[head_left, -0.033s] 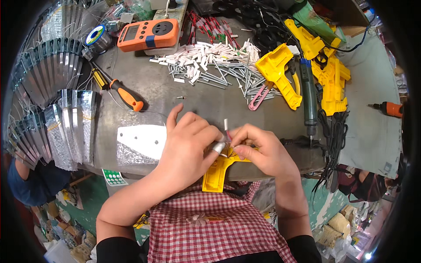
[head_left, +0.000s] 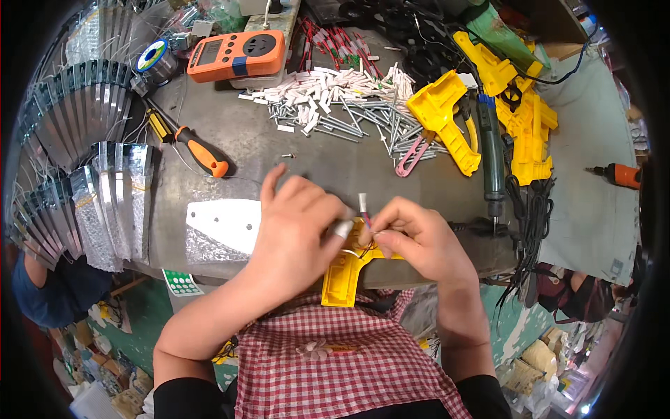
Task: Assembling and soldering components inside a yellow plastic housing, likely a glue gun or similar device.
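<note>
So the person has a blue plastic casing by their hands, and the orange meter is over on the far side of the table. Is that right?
Not quite: the casing by the left hand and right hand is yellow, as the head view shows. The orange meter is indeed on the far side of the table.

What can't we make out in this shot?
All in the head view:
Left hand: fingertips blurred, so any hold is unclear.
Yellow housing: right end hidden by right hand.
Wires: pinch point too small to make out.
Orange meter: display too small to read.
</note>
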A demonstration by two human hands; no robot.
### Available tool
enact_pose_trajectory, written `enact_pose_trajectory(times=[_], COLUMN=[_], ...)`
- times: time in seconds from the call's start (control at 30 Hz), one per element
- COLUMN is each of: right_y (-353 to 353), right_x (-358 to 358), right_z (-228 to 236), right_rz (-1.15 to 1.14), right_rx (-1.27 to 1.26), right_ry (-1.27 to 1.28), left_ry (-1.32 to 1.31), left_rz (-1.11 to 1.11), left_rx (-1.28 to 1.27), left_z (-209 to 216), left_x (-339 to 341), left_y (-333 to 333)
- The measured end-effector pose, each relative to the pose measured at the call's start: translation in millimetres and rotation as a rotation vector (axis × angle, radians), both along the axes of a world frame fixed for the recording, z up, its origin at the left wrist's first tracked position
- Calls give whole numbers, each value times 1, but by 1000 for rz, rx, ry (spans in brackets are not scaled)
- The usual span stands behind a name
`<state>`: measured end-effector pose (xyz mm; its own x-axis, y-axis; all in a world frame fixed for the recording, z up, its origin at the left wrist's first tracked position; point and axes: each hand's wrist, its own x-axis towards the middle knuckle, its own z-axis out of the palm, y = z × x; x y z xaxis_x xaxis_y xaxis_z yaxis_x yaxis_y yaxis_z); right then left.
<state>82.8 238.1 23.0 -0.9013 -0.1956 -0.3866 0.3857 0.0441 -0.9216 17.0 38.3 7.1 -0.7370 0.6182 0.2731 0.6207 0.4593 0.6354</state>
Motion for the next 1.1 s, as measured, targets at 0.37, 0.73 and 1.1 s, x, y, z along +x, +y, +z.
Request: enact_pose_trajectory(times=[0.37, 0.73, 1.1], right_y=[-8, -16, -19], right_x=[1, 7, 4], right_z=[-8, -14, -3], right_rz=[25, -159, -92], right_rx=[314, 88, 254], right_ry=[465, 181, 212], left_ry=[-396, -349, -348], left_rz=[-58, -48, -58], left_rx=[83, 121, 108], left_z=[-1, -3, -2], left_x=[-1, -2, -1], left_y=[-8, -7, -8])
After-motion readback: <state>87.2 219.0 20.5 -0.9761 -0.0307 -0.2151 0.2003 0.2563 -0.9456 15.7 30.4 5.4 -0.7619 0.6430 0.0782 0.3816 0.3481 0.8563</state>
